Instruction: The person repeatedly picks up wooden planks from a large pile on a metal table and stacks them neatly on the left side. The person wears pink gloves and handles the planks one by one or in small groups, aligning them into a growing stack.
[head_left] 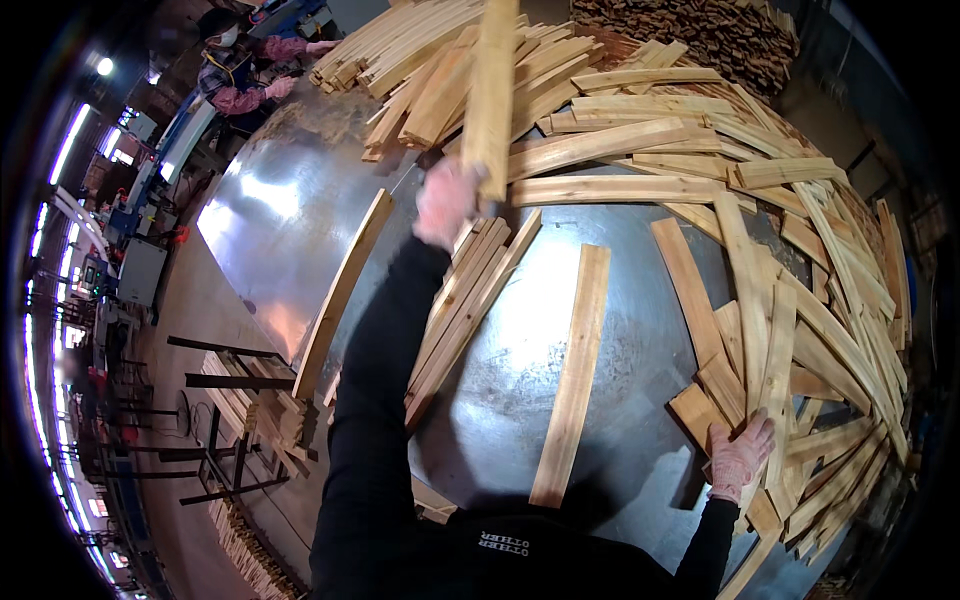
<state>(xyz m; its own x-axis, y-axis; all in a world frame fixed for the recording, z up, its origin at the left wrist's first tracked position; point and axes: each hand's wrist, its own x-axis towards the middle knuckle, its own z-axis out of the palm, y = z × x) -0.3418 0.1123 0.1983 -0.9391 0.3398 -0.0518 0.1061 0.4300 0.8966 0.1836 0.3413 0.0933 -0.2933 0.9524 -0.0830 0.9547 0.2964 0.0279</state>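
My left hand, in a pinkish work glove, is closed on the near end of a long wooden plank. That plank is raised over the metal table and points away from me across the far stack. Below this hand, several narrow planks lie side by side. My right hand, also gloved, is at the right-hand heap, its fingers closed around the near end of a short plank; part of the grip is hidden. A single plank lies on the metal between my arms.
Crisscrossed planks cover the table's right side, with stacked boards at the far edge. One plank overhangs the left edge beside a dark metal rack. A masked co-worker stands far left. Dark wood pieces are piled behind.
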